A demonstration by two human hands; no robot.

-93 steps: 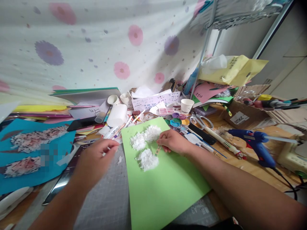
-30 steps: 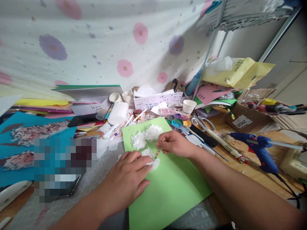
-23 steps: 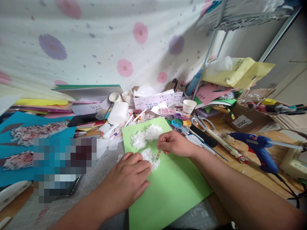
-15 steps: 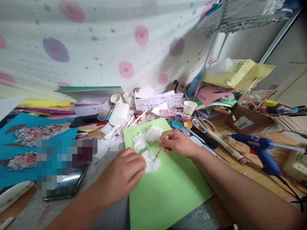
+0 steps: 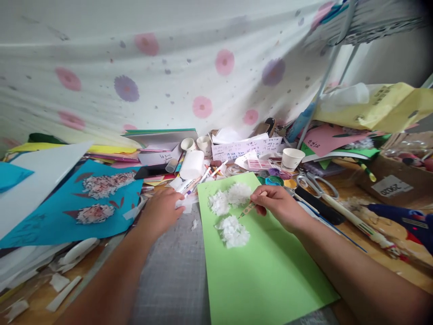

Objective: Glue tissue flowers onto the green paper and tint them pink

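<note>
My right hand (image 5: 275, 205) pinches a flat wooden craft stick (image 5: 248, 209) with green print; its tip is beside the lowest of several white crumpled-paper puffs (image 5: 233, 231). These puffs sit on a light green sheet (image 5: 260, 275), with two touching clusters above the lowest one. Left of the sheet, my left hand (image 5: 164, 207) rests over small white paper pieces (image 5: 190, 203) on the grey mat (image 5: 169, 271). Its thumb and index finger are apart, and nothing plainly shows between them. A tiny white scrap (image 5: 194, 224) lies near that hand.
A blue sheet (image 5: 50, 221) with pinkish paper flowers is at left. Pens, paper cups (image 5: 292, 160) and paint pots crowd the back. Scissors (image 5: 318, 185), brushes and a blue glue gun (image 5: 402, 219) lie at right, near a cardboard box (image 5: 389, 180).
My left hand has left the lowest white puff and moved left to the paper pieces. My right hand keeps the stick near the puffs. The view has swung left.
</note>
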